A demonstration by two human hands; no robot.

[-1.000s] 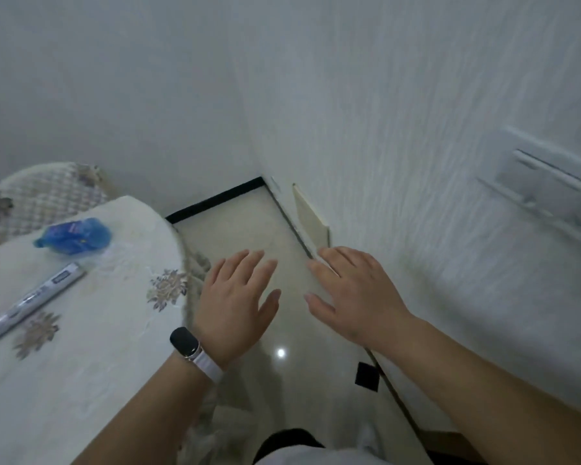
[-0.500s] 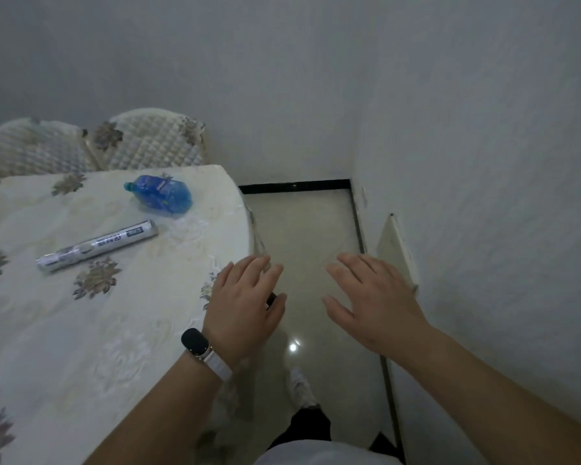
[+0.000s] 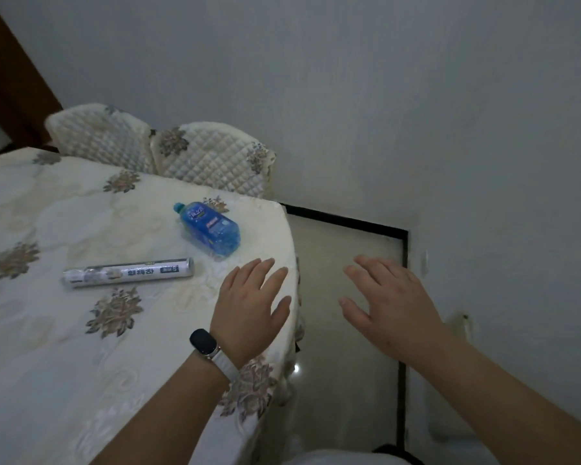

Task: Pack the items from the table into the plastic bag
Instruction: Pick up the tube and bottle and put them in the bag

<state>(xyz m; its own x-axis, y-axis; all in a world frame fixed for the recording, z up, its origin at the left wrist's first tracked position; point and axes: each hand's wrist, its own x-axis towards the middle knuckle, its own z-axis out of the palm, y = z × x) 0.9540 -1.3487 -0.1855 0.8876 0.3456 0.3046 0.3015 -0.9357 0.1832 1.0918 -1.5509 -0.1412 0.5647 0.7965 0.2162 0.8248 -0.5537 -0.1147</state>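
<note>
A blue bottle (image 3: 210, 228) lies on its side on the round table (image 3: 64, 330), which has a cream flowered cloth. In front of the bottle lies a long silver roll (image 3: 128, 273) with a printed label. My left hand (image 3: 250, 308), with a watch at the wrist, hovers flat and empty over the table's right edge, just right of the roll and below the bottle. My right hand (image 3: 388, 300) is spread, empty, over the floor to the right of the table. No plastic bag is in view.
Two quilted chair backs (image 3: 211, 159) stand behind the table against the white wall. A glossy floor strip (image 3: 346, 330) with a dark border runs between the table and the right wall. A brown door frame (image 3: 10, 82) is at the far left.
The view has swung left, so the table, the bottle and the roll now fill the left half. My left hand has come over the table's edge. Both hands stay empty and spread.
</note>
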